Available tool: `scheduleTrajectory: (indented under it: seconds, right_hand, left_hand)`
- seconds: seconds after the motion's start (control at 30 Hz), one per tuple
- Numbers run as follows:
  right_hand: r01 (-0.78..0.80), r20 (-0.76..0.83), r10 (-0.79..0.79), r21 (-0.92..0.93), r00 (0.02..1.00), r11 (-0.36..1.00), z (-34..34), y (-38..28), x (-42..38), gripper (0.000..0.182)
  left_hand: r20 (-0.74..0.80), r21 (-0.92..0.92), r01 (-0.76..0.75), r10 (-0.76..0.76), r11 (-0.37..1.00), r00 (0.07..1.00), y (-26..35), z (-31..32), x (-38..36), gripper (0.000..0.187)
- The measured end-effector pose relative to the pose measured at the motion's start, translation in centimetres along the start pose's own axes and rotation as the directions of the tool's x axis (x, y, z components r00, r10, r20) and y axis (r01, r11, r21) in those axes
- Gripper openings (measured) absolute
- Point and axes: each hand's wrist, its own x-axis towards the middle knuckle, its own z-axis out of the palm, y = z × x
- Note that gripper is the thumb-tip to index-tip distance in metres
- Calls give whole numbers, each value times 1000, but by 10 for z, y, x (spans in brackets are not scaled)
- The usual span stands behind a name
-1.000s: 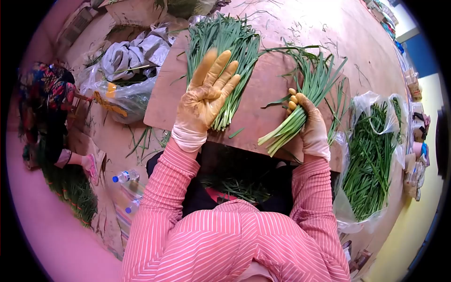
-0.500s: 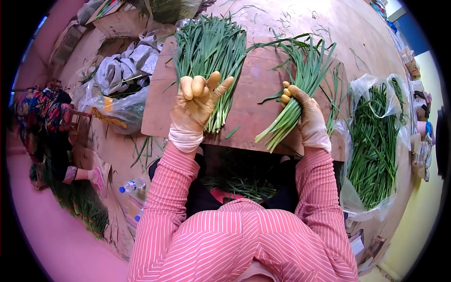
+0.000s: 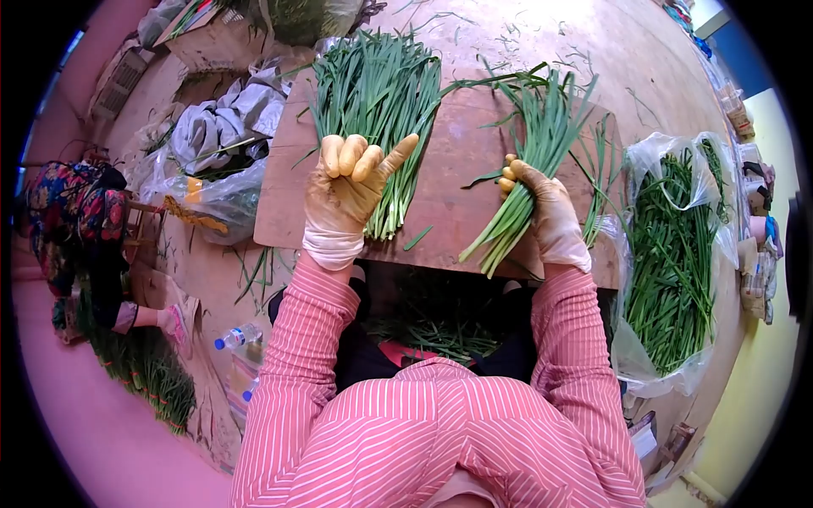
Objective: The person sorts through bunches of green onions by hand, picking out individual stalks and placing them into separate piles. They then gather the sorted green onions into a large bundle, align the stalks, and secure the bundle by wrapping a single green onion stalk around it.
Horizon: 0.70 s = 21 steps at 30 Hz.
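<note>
1. Leafy bunch point(image 3: 542, 140) sits in our gloved right hand point(image 3: 552, 212), thumb and fingers closed around its stalks, above the board point(image 3: 470, 161).
2. From that grip, its pale ends point toward us and its leaves spread away.
3. Our gloved left hand point(image 3: 347, 193), palm facing us, holds nothing; three fingers curl, one stretches out.
4. Just beyond it, a larger pile of stalks point(image 3: 381, 93) lies on the board.

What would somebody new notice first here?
Probably the big pile of long, flat green leaves on the reddish-brown board, behind the left hand in its stained yellowish glove. Next, the right hand, similarly gloved, gripping a smaller green bunch over the board's right side. Then the clear plastic bag of more green leaves, right of the board.
</note>
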Motion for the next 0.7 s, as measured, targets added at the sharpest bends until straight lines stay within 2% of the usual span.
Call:
scheduleTrajectory:
  seconds: [0.17, 0.3, 0.37, 0.47, 0.5, 0.6, 0.63, 0.7]
  right_hand:
    - [-11, -84, -5, -185, 996, 983, 4, 19, 9, 20]
    - [-37, -77, 29, -107, 997, 994, 15, 20, 8, 18]
    - [-48, -71, 39, -127, 997, 991, 11, 24, 13, 20]
    - [7, -107, -29, -199, 994, 980, 8, 35, 21, 17]
    - [40, -78, -65, -284, 995, 958, 4, 37, 22, 24]
    - [33, -166, -175, -628, 971, 778, -13, 52, 48, 46]
    - [133, -96, -269, -684, 958, 717, -14, 49, 45, 54]
    - [80, -121, -262, -762, 957, 643, -12, 38, 38, 80]
  left_hand:
    - [14, -33, 27, -27, 999, 1000, -6, 1, 2, 29]
    - [52, -106, 49, -43, 993, 998, -11, 6, 4, 26]
    - [-16, -131, 78, -81, 988, 997, -11, 11, 1, 26]
    - [-13, -125, 87, -89, 988, 996, -12, 10, 2, 26]
    - [-11, -133, 97, -99, 986, 995, -13, 11, 1, 26]
    - [16, -95, 103, -102, 990, 995, -13, 8, 2, 27]
    - [20, -103, 110, -108, 989, 994, -13, 6, 2, 27]
    - [33, -94, 120, -118, 988, 992, -13, 5, 1, 27]
